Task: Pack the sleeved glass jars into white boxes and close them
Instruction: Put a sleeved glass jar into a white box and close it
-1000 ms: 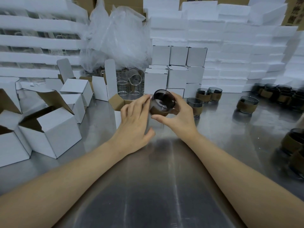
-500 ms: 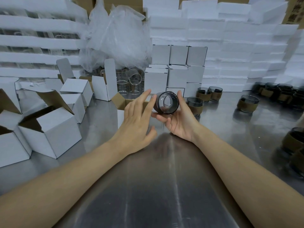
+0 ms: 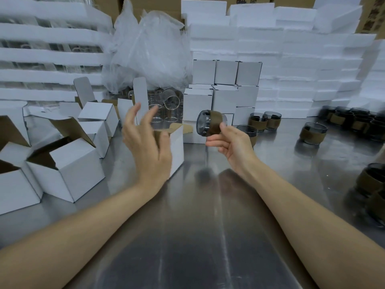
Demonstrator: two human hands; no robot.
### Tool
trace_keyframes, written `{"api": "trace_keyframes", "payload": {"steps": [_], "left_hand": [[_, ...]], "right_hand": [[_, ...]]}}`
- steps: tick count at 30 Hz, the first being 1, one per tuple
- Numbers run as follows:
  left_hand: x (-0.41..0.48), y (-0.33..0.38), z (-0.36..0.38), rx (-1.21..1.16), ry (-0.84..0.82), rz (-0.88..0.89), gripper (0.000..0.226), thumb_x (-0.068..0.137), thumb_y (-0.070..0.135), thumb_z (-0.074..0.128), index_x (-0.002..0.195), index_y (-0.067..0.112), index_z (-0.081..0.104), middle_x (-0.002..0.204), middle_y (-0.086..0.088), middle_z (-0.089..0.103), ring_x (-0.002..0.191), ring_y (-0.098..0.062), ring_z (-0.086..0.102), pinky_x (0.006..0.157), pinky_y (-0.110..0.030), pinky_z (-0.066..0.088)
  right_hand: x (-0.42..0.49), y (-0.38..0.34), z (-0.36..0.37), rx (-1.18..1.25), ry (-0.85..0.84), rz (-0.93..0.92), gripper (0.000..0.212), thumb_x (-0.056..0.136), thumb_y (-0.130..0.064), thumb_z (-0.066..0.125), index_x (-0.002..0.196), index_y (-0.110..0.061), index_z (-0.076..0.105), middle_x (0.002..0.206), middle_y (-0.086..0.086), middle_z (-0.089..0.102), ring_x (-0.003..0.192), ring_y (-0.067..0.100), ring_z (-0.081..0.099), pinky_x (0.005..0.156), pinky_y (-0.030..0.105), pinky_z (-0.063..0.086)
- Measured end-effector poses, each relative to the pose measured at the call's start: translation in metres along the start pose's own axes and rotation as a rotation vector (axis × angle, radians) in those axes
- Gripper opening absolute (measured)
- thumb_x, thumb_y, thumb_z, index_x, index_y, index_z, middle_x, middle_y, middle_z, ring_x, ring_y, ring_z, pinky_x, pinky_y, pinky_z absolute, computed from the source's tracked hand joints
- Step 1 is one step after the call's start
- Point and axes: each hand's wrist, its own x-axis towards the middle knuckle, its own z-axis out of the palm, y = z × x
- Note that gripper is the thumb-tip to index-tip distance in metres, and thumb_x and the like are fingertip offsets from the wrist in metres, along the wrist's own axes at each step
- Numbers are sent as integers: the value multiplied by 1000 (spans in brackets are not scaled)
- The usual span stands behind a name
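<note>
Right grip (image 3: 233, 142) is clamped by the fingertips on a smoky glass jar with a brown sleeve (image 3: 210, 123), which is held on its side in the air, clear of the brushed steel surface (image 3: 198, 226). Thumb sits against the sleeve, fingers below; contact looks to be mostly on the sleeve. Left grip (image 3: 145, 147) is apart, fingers spread, holding nothing, motion-blurred. Likely target is the open white cardboard box with brown flaps (image 3: 177, 142), just behind the left grip and just left of the jar; can't tell whether the left grip touches it. Risks:
1) The pinch is on the sleeve, not the glass. If the sleeve slides, the jar drops onto steel and chips.
2) The jar is sideways. Pushed in without squaring up, it could jam at the box mouth or catch a flap.
3) The box looks light and unsteadied on slick steel, so a nudge from the jar could skid or tip it.
4) A raised flap could fold inward under the jar.

More sleeved jars (image 3: 264, 119) stand beyond and to the right of the right grip. Closed white boxes (image 3: 225, 86) are stacked beyond it, and empty open boxes (image 3: 66, 167) sit left of the left grip.
</note>
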Motion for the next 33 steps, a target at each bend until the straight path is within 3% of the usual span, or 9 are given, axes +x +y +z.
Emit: {"api": "trace_keyframes", "payload": {"steps": [3,7,11,14,18,23,26,29,33], "left_hand": [[5,-7,-1,-130,40,-308,46,91,12,43,136,6,38,145,-4,21,133,-4,25,106,-14,24],[7,-16,1,-151,5,-480,45,92,3,47,136,8,35,143,-11,24,122,-14,40,80,3,31],[2,-17,4,-150,-234,-454,35,94,13,53,128,17,45,132,-6,37,107,-4,47,79,5,30],[0,-14,6,-146,-365,-374,38,93,28,57,128,22,44,119,2,43,87,9,50,75,1,35],[-4,-10,8,-228,-465,-303,42,91,27,61,129,18,46,84,8,47,70,-2,47,66,-9,39],[-5,-10,7,-283,-462,-209,37,91,19,62,124,24,46,63,12,42,60,-2,45,61,-11,39],[-7,-9,7,-275,-461,-173,36,91,16,61,123,23,47,60,12,39,58,-5,42,60,-14,38],[-7,-10,7,-272,-449,-176,34,90,12,61,119,25,48,57,11,38,55,-6,39,57,-16,36],[-7,-9,5,-270,-429,-157,34,88,12,61,116,26,49,54,10,38,52,-6,38,54,-16,35]], "right_hand": [[-2,-4,3,-98,30,-109,19,94,-23,61,78,-12,64,62,5,69,52,12,64,42,13,38],[-3,-12,9,-187,65,-227,28,89,-25,66,61,-22,61,46,-3,48,44,9,42,46,15,29],[-9,-21,15,-183,103,-272,26,86,-26,70,60,-22,67,41,-11,36,40,5,29,46,11,31],[-15,-28,22,-195,144,-273,11,86,-26,71,75,-23,75,44,-14,48,39,2,36,46,16,37],[-20,-39,27,-310,193,-331,12,81,-30,75,69,-30,76,62,-9,67,61,10,58,65,32,50],[-27,-53,30,-458,146,-445,12,80,-28,76,69,-24,75,60,-5,68,59,-1,58,58,10,45],[-32,-57,31,-601,97,-458,18,79,-35,76,65,-24,74,61,13,62,59,8,53,61,23,44],[-34,-60,34,-812,66,-485,28,76,-45,75,58,-25,69,43,-8,41,51,7,40,57,28,33],[-37,-59,39,-1291,43,-579,32,75,-58,69,63,-28,67,48,-9,46,60,10,50,55,27,33]]}}
